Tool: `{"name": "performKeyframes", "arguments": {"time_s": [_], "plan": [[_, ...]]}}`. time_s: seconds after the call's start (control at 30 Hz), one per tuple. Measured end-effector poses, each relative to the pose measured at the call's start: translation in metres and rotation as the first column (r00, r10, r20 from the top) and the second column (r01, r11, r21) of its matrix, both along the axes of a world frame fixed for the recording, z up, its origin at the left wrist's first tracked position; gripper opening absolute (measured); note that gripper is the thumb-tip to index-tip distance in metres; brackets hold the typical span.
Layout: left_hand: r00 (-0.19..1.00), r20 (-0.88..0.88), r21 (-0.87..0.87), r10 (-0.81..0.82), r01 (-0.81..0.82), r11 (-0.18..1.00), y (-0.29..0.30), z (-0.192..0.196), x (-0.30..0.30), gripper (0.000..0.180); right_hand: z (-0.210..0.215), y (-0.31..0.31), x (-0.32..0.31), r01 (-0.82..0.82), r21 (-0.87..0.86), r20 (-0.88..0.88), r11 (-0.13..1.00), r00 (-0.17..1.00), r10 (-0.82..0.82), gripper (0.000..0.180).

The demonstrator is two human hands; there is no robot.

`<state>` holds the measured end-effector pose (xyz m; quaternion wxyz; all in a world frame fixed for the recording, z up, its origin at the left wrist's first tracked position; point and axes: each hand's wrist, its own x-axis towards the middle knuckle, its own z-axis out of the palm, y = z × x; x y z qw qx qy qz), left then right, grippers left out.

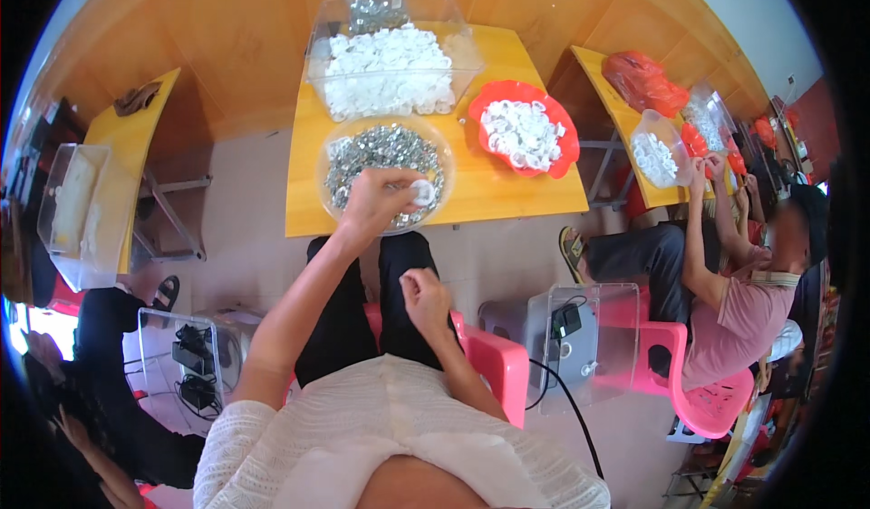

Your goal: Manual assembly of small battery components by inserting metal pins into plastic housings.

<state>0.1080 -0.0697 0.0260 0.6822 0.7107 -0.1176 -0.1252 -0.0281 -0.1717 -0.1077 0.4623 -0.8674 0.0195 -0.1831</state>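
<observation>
My left hand (381, 203) reaches over a round clear bowl (324, 160) full of small shiny metal parts (385, 151). Its fingertips are closed on a small white round plastic piece (421, 192), seen just above the metal parts. Above my right thigh, my right hand (426, 299) is closed with the fingers curled in; whether anything small is in them cannot be seen. Past the bowl stands a clear plastic bin (317, 72) heaped with white plastic pieces (390, 65). To its right, a red scalloped dish (564, 160) holds more white pieces (521, 133).
These containers stand on a yellow wooden table (517, 199) before my knees. I sit on a pink plastic chair (503, 364). Right of it are a clear box (594, 350) and a black cable (575, 409). At another table (634, 160), a person (739, 319) handles small parts.
</observation>
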Motion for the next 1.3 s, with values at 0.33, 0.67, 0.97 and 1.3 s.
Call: {"name": "performKeyframes", "arguments": {"time_s": [0.33, 0.67, 0.97, 1.3], "plan": [[0.909, 0.344, 0.298, -0.235, 0.132, 0.946, -0.17, -0.019, 0.11, 0.02, -0.034, 0.006, 0.004, 0.02, -0.224, 0.132, 0.974, 0.991, 0.01, 0.008], [0.975, 0.008, -0.042, -0.223, 0.223, 0.974, -0.187, 0.006, 0.103, 0.018, -0.035, 0.005, 0.006, 0.006, -0.21, 0.106, 0.978, 0.994, 0.017, 0.007], [0.937, 0.332, 0.159, 0.11, -0.171, 0.972, -0.028, 0.042, 0.205, 0.016, -0.031, 0.003, 0.01, 0.009, -0.191, 0.046, 0.981, 0.999, 0.0, 0.007], [0.936, 0.264, 0.921, -0.231, -0.174, 0.348, -0.005, -0.001, 0.332, 0.037, -0.036, 0.009, 0.016, -0.006, -0.185, -0.053, 0.983, 0.999, -0.004, 0.007]]}}
